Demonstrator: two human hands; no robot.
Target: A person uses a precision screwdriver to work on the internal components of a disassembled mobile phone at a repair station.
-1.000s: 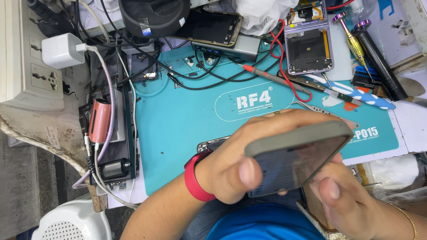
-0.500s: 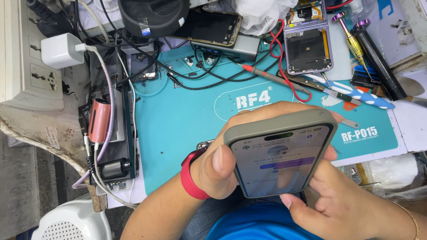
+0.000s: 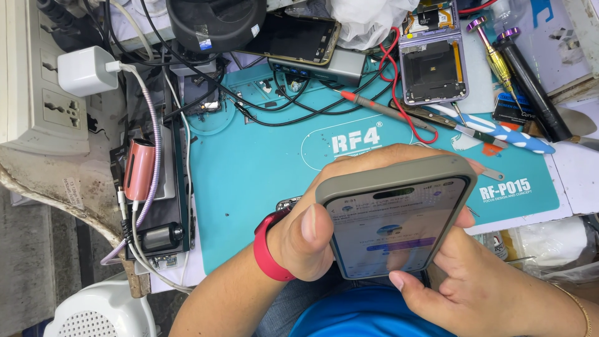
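Observation:
My left hand (image 3: 312, 234), with a red band on the wrist, grips a smartphone (image 3: 399, 212) in a grey case from behind, thumb on its left edge. The lit screen faces me and shows a pale app page. My right hand (image 3: 462, 287), a thin gold bracelet on its wrist, cradles the phone's lower end with the thumb tip resting on the screen. Both hands hover over the near edge of a teal repair mat (image 3: 249, 168).
On the mat's far side lie a red probe (image 3: 374, 106), tweezers, a blue-handled tool (image 3: 505, 134), screwdrivers (image 3: 530, 81), an opened purple flip phone (image 3: 433, 62) and a dark phone (image 3: 290, 37). Black cables, a white charger (image 3: 84, 68) and a socket strip sit left.
The phone has turned from edge-on with a dark face to flat with its lit screen toward me. My right thumb has come onto the screen.

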